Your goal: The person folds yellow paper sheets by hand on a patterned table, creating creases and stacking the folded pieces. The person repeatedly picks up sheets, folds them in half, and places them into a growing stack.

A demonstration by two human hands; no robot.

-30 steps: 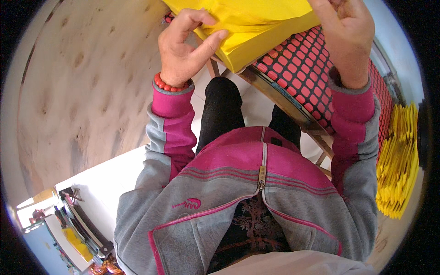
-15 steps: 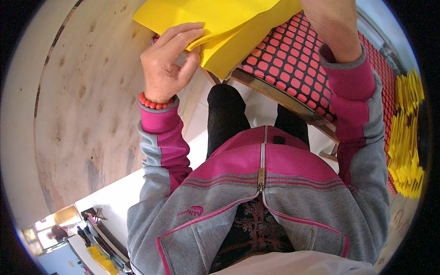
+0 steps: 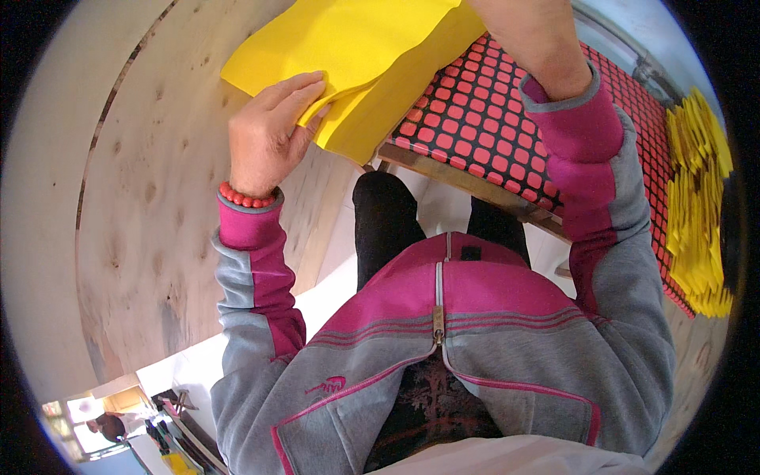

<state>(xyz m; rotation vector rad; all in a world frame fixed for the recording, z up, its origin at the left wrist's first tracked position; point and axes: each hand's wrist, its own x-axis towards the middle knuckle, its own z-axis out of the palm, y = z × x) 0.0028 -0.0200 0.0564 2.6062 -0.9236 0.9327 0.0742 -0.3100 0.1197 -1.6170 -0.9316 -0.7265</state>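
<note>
A large yellow piece of felt-like cloth [image 3: 332, 39], with a fold along its near side, lies at the top of the view across the wooden table and the patterned cover. My left hand [image 3: 273, 131], with red beads at the wrist, pinches the folded edge between thumb and fingers. Only the wrist and back part of my right hand [image 3: 538, 39] show, near the cloth's right end. Its fingers are cut off by the upper rim, so whatever they touch is hidden.
A pale wooden tabletop [image 3: 150, 214] fills the left. A surface with a red-and-black checked cover [image 3: 483, 119] stands before my legs. Stacked yellow cloth pieces [image 3: 697, 214] hang at the far right. Lower left, a person [image 3: 111, 427] appears in the distance.
Both hands and the yellow cloth have shifted slightly left in the view, the left hand also a little lower. The left hand keeps its pinch on the cloth's edge.
</note>
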